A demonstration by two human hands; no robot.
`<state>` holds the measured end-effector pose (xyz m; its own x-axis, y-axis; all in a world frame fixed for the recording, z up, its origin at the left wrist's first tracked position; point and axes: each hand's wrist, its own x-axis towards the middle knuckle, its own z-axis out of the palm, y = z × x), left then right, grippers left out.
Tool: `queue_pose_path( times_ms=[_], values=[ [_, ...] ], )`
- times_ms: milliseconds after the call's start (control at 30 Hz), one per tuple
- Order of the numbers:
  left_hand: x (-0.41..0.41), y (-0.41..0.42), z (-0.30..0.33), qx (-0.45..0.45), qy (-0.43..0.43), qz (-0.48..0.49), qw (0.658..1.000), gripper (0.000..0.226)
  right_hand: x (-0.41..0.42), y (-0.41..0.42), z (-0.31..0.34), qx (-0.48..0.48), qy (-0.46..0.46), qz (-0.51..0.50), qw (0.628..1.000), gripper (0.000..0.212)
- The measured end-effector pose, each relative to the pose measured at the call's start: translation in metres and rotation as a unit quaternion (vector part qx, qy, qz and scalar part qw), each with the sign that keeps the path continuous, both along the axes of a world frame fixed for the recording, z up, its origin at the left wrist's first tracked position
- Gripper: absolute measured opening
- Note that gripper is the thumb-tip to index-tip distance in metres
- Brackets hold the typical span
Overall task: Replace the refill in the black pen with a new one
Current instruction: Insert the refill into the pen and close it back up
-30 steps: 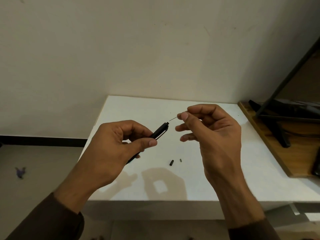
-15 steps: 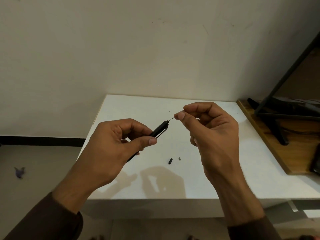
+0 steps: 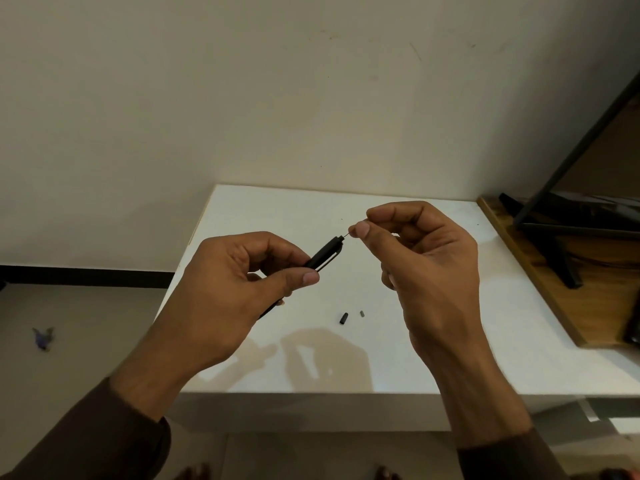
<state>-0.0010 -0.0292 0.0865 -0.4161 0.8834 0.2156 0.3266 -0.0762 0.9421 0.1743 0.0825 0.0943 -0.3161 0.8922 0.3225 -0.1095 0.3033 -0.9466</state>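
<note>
My left hand (image 3: 228, 299) grips the black pen (image 3: 325, 255) around its barrel, above the white table (image 3: 450, 358). The pen's clip end points up and to the right. My right hand (image 3: 426, 258) pinches a thin refill (image 3: 346, 235) between thumb and forefinger. Only a short piece of the refill shows between my fingertips and the pen's open end, where it enters. A small black cap (image 3: 343, 318) and a tiny grey piece (image 3: 362, 313) lie on the table below my hands.
A wooden board (image 3: 547, 292) with a black metal stand (image 3: 561, 237) sits at the table's right edge. The wall is close behind the table. A small purple scrap (image 3: 43, 338) lies on the floor to the left.
My right hand has moved closer to the pen's end, and the visible length of refill between fingers and pen has shrunk. The left hand has held the pen steady.
</note>
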Motion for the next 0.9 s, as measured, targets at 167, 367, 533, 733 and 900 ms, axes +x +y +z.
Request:
queue_pose_path(
  times_ms=[167, 367, 533, 733, 900],
  values=[
    [0.0003, -0.0004, -0.0004, 0.003, 0.007, 0.000, 1.000, 0.016, -0.0008, -0.0008, -0.0011, 0.002, -0.003, 0.006, 1.000, 0.009],
    [0.0009, -0.0002, -0.0004, -0.001, 0.005, 0.004, 1.000, 0.014, -0.0025, -0.0004, -0.0031, 0.011, -0.013, 0.013, 1.000, 0.008],
    [0.0019, -0.0012, 0.0005, 0.002, 0.005, 0.002, 1.000, 0.013, -0.0024, 0.0005, -0.0047, 0.014, -0.022, 0.014, 1.000, 0.006],
    [0.0026, -0.0014, 0.0021, 0.000, -0.005, 0.002, 1.000, 0.020, -0.0005, 0.0031, -0.0055, -0.001, -0.026, 0.042, 0.999, 0.004],
    [0.0015, -0.0014, 0.0009, -0.004, -0.005, 0.005, 1.000, 0.019, 0.0018, 0.0037, -0.0053, -0.001, -0.038, 0.062, 0.997, 0.007]
  ],
)
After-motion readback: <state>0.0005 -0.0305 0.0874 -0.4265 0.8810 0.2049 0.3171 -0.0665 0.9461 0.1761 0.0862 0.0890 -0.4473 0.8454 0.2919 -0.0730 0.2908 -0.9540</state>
